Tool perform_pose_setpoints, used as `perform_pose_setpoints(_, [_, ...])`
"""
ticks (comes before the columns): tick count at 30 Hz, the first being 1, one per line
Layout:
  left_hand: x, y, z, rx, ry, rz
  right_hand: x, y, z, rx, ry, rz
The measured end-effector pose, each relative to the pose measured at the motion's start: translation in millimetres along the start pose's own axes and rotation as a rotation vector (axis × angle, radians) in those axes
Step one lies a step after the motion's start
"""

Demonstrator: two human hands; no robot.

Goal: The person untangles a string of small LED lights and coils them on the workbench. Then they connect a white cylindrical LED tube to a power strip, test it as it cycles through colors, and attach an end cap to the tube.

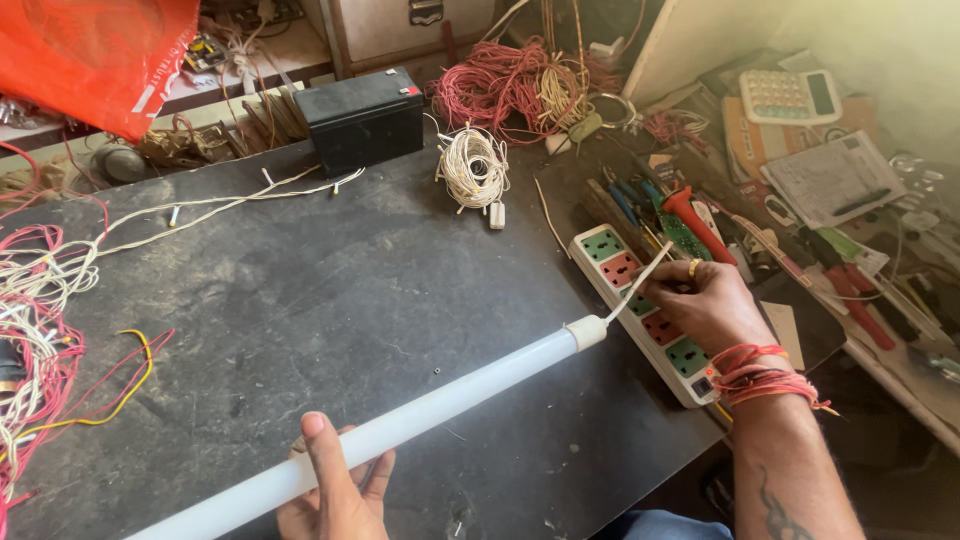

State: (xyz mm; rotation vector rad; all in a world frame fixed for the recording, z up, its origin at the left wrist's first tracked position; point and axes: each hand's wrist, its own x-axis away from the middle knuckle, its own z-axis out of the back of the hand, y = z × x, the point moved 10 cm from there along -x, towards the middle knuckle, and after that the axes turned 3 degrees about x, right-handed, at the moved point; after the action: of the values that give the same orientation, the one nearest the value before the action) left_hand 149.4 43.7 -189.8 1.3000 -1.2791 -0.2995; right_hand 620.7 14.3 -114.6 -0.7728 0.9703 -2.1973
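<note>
1. Left hand (335, 490): fingers wrapped around the lower part of a long white tube light (400, 432), thumb lying over the top of the tube.
2. Tube light: lies slanted across the dark worktable (330, 290), its white end cap (587, 332) pointing up and to the right, close to the power strip.
3. Right hand (705, 305): fingertips pinched together on a thin white lead (640, 283) that runs out of the end cap. A ring sits on one finger; red threads circle the wrist.
4. Power strip (650, 320): white, with green and red sockets, lying directly under the right hand at the table's right edge.
5. Surroundings: black battery (362, 120) at the far table edge, white wire coil (473, 168) beside it, red wire bundle (495, 85) behind, red-handled screwdriver (697, 222) just past the power strip, calculator (790, 97) at far right.
</note>
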Motion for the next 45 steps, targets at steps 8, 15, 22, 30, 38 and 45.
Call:
perform_pose_setpoints(8, [-8, -9, 3, -0.016, 0.03, 0.075, 3, -5, 0, -0.013, -0.004, 0.039])
perform_pose_setpoints(15, [-4, -9, 1, -0.049, 0.038, 0.092, 2, -4, 2, -0.01, -0.002, 0.064])
perform_pose_setpoints(22, [-5, -12, 6, 0.015, 0.063, 0.088, 3, 3, -1, -0.037, -0.039, 0.049])
perform_pose_setpoints(30, [4, -14, 1, 0.136, 0.075, 0.083, 7, -3, 6, 0.101, 0.017, 0.072])
perform_pose_setpoints(38, [24, 0, -7, 0.079, 0.038, 0.133, 16, -8, 8, 0.181, 0.02, -0.009])
perform_pose_setpoints(45, [26, -1, -10, 0.14, 0.049, 0.144, 18, -12, 9, 0.177, 0.03, 0.036])
